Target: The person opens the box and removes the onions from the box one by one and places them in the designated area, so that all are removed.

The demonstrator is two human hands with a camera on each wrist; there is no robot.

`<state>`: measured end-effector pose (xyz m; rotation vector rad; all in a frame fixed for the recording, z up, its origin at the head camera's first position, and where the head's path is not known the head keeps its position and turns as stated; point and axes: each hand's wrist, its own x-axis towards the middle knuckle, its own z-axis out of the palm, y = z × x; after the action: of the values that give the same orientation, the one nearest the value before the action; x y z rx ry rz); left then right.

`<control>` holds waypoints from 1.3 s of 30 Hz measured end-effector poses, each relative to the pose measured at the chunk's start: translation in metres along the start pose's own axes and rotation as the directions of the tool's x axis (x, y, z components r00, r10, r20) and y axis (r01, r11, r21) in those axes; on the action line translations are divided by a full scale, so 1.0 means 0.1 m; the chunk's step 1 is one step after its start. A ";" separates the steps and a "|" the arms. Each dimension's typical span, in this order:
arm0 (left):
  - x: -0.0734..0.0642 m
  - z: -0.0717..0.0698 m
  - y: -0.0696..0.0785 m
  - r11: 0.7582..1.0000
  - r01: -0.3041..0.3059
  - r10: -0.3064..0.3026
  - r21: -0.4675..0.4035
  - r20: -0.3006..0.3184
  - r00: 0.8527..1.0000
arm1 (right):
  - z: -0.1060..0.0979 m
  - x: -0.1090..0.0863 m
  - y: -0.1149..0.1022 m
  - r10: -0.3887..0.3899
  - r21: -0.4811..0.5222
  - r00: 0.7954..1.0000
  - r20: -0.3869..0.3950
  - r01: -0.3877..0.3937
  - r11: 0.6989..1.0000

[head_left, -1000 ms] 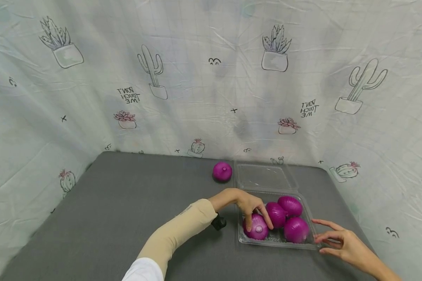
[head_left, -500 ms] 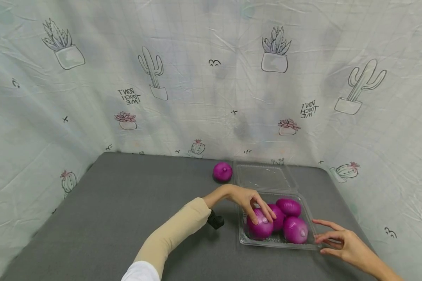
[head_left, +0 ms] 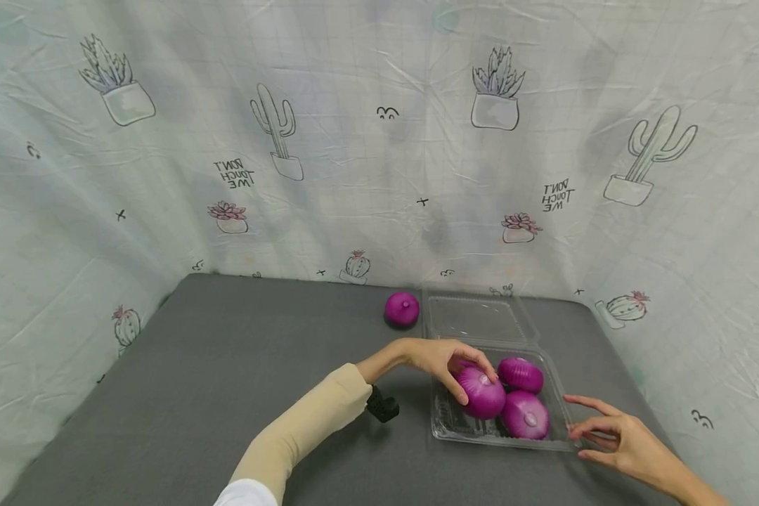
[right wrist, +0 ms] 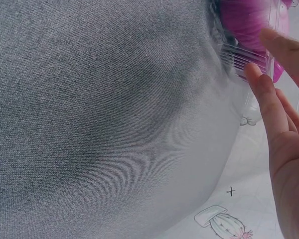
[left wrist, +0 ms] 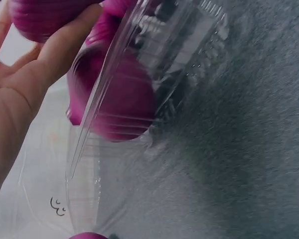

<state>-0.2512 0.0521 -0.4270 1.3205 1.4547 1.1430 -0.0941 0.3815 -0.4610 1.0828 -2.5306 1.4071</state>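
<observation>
In the head view my left hand (head_left: 445,362) grips a red onion (head_left: 482,397) over a clear plastic clamshell box (head_left: 481,440). That onion (left wrist: 50,17) sits above the box rim in the left wrist view, with the fingers curled round it. Inside the box are a back-right onion (head_left: 520,374) and a front onion (head_left: 525,416); another onion (left wrist: 114,94) is mostly hidden behind my left hand in the head view. My right hand (head_left: 616,436) has its fingers spread at the box's right edge, and the fingertips (right wrist: 251,72) meet the ribbed side wall.
A single onion (head_left: 402,309) lies on the grey table (head_left: 278,351) left of the raised clear lid (head_left: 474,318). A black device (head_left: 382,406) is at my left wrist. A cactus-print curtain (head_left: 354,176) surrounds the table.
My left hand has taken hold of the left-front onion and shifted it right, raised above the box floor. The front-right onion has rolled slightly left. My right hand has stayed put.
</observation>
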 end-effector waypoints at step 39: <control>-0.45 0.13 0.04 0.978 -0.173 0.121 -0.115 -0.358 0.926 | -0.01 0.04 0.00 -0.005 0.063 1.000 0.025 0.003 0.998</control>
<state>-0.2333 0.0086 -0.4259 1.1819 1.5044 1.6185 -0.0972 0.3802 -0.4598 1.1214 -2.5158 1.4917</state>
